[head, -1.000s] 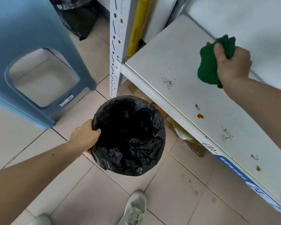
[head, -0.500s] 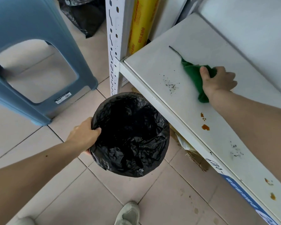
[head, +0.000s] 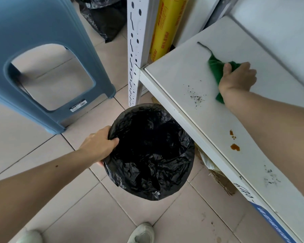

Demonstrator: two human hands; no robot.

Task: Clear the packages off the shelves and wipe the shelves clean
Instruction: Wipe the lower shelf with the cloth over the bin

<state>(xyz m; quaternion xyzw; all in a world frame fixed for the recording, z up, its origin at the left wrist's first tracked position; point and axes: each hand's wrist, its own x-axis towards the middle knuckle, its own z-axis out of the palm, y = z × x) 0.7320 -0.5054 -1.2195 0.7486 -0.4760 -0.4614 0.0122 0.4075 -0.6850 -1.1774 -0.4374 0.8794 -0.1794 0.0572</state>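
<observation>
The white shelf [head: 209,118] runs from upper middle to lower right and carries no packages. It bears dark crumbs [head: 197,98], orange-brown stains [head: 234,146] and more specks near the front right. My right hand [head: 237,78] grips a green cloth [head: 216,66] and holds it down on the shelf near its left end. A thin dark line of swept dirt [head: 203,46] lies just beyond the cloth. My left hand [head: 98,146] grips the rim of a bin lined with a black bag [head: 149,153], held just below the shelf's front edge.
A blue plastic stool [head: 42,55] stands at the left on the tiled floor. The perforated white shelf post [head: 134,50] rises behind the bin, a yellow wrap roll [head: 165,27] beside it. Cardboard and paper [head: 216,176] lie under the shelf. My shoes [head: 142,233] are at the bottom.
My right hand came down from the air with the cloth onto the shelf and has pushed dirt into a thin line. The bin has stayed under the front edge.
</observation>
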